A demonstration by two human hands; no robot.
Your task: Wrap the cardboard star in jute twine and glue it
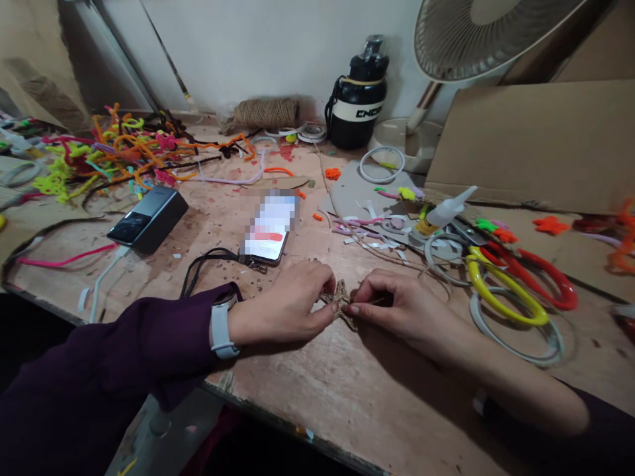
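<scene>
Between my hands, just above the wooden table, is a small star-shaped piece wound from brown jute twine. My left hand, with a pale watch band at its wrist, pinches the left side of the star between thumb and fingers. At the star's right side, my right hand is closed in a pinch on a thin strand of twine, its thumb tip touching the star. Fingers cover parts of the piece. A phone with a lit screen lies just beyond my left hand.
A dark power bank with a white cable lies left, before tangled pipe cleaners. A twine spool, black bottle and fan stand behind. Right are a glue bottle, yellow ring and red ring.
</scene>
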